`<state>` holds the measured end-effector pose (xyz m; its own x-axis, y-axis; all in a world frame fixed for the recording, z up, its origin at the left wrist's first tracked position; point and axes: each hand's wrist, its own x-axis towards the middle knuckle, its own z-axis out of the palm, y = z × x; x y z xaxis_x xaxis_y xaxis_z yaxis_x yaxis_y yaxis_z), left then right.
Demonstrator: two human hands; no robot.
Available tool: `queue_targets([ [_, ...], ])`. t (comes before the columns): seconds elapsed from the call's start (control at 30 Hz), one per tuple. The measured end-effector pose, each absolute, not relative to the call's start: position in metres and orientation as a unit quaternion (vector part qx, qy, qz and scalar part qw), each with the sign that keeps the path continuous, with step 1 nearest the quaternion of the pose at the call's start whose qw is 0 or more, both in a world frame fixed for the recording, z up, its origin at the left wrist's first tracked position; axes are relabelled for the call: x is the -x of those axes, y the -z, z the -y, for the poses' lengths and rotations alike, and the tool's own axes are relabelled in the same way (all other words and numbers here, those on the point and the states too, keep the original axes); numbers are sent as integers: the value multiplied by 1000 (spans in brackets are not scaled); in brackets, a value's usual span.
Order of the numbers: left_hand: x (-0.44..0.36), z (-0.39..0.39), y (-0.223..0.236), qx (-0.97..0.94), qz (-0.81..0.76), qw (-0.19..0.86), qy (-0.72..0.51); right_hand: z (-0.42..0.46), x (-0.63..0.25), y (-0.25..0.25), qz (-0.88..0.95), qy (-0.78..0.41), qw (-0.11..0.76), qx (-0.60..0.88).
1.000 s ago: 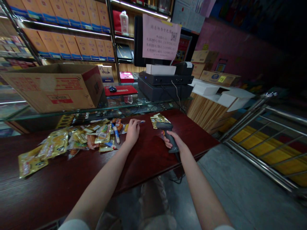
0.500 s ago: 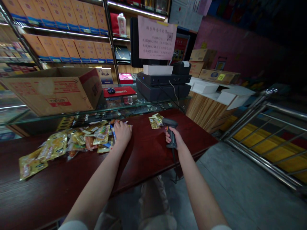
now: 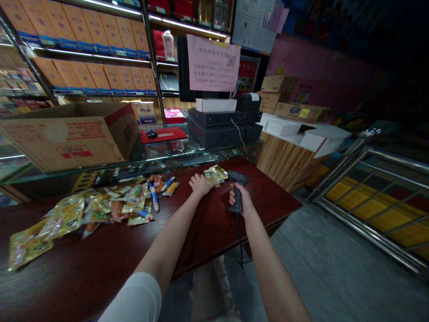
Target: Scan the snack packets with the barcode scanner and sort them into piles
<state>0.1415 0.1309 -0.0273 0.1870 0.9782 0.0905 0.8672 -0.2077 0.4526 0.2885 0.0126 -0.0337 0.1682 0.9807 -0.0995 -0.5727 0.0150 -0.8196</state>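
Note:
My right hand [image 3: 241,197] is wrapped round the grip of a dark handheld barcode scanner [image 3: 237,179], its head pointing left above the table. My left hand [image 3: 200,185] lies low over the tabletop with fingers apart, right beside a gold snack packet [image 3: 217,173]. Its thumb side seems to touch that packet's edge. Farther left spreads a pile of gold and clear snack packets [image 3: 117,199]. Blue-and-white wrapped sausages [image 3: 153,197] lie at the pile's right end.
An open cardboard box [image 3: 77,143] stands on the glass counter behind the dark red table [image 3: 201,228]. Behind are a mouse [image 3: 152,133], a cash drawer [image 3: 224,133] and a monitor with a pink notice [image 3: 212,62]. A metal railing [image 3: 375,201] stands right. The scanner's cable [image 3: 238,237] hangs over the table edge.
My left hand has moved right, from the pile's right end to the single gold packet, uncovering the sausages. My right hand keeps hold of the scanner. The view has shifted slightly.

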Motion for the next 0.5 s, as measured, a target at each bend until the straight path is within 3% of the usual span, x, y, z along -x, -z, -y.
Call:
queue_targets([
  [0.2,-132,-145,32,-726,-626,220,-181,-13,-287,33,276,-593,651,385],
  [0.5,-93,-130,52,-738,-502,285,-348,-5,-280,26,341,-646,594,336],
])
